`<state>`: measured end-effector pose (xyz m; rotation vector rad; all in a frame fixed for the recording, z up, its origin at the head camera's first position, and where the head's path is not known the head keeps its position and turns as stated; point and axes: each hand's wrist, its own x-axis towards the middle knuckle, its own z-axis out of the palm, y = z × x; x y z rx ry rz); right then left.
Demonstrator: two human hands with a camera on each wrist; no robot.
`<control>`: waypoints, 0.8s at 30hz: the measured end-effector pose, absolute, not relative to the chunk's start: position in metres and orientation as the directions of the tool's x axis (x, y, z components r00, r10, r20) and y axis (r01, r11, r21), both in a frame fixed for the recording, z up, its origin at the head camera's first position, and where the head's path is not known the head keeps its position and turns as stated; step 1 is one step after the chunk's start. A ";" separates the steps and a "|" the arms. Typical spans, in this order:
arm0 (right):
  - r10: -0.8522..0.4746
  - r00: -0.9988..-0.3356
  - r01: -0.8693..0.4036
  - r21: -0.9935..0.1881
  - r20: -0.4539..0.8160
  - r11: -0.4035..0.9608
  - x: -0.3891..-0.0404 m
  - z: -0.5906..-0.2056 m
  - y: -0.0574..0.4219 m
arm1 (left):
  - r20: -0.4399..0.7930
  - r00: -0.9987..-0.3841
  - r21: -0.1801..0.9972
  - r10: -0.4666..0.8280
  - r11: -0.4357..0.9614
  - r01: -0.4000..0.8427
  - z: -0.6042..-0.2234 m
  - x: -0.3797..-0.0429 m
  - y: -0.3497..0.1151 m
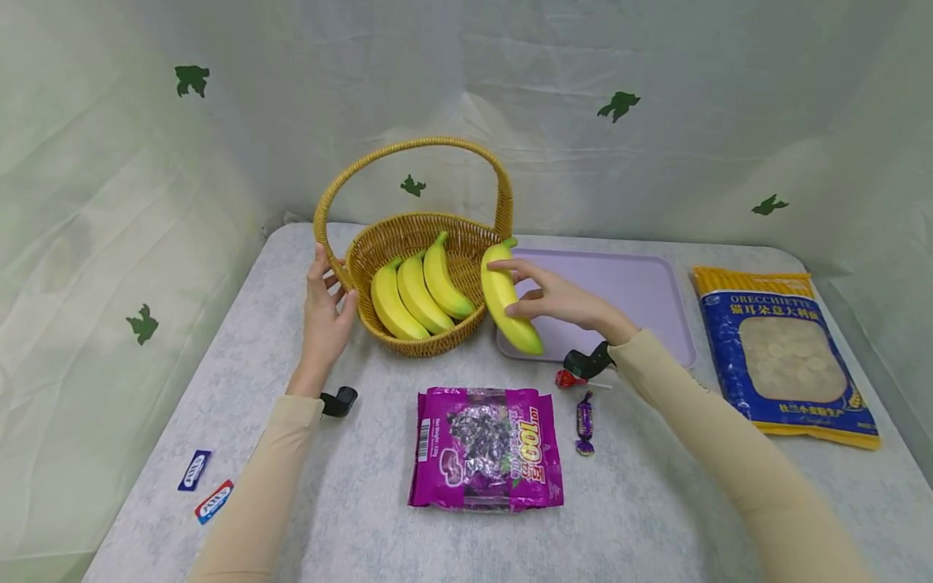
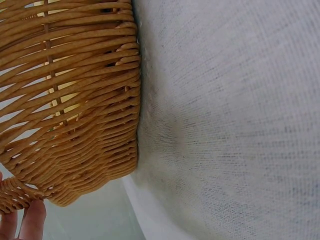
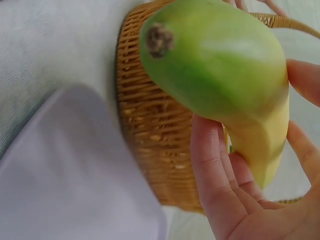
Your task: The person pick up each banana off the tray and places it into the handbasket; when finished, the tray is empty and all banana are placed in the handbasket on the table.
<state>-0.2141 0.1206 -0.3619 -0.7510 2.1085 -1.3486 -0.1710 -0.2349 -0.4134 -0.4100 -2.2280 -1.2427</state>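
A banana point(image 1: 499, 295) is gripped in my right hand point(image 1: 564, 301), between thumb and fingers, at the right rim of a wicker basket point(image 1: 423, 346). Its green, dark-tipped end point(image 3: 200, 55) faces the camera in the right wrist view. Three more bananas point(image 1: 415, 293) lie side by side inside the basket. My left hand point(image 1: 325, 320) holds the tall arched handle point(image 1: 413, 146) low on its left side, where it meets the rim. In the left wrist view only some fingertips point(image 2: 33, 220) show against the wicker.
A lilac tray point(image 1: 619, 283) lies right of the basket, partly under my right hand. Nearer are a purple candy bag point(image 1: 484, 449), a red lollipop point(image 1: 568, 378) and a purple wrapped candy point(image 1: 585, 423). A pasta bag point(image 1: 790, 348) lies right; two small wrapped pieces point(image 1: 194, 470) lie left.
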 end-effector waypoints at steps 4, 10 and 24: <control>-0.710 -0.696 -0.208 -0.917 -0.105 0.340 -0.216 -0.358 0.109 | 0.597 -0.802 0.683 0.000 0.524 0.508 -0.414 -0.172 -0.235; -0.717 -0.695 -0.261 -0.913 -0.047 0.313 -0.224 -0.356 0.094 | 0.593 -0.805 0.687 -0.005 0.524 0.504 -0.413 -0.171 -0.235; -0.645 -0.763 -0.296 -0.873 -0.027 0.387 -0.252 -0.353 0.061 | 0.599 -0.801 0.684 -0.002 0.523 0.509 -0.415 -0.172 -0.236</control>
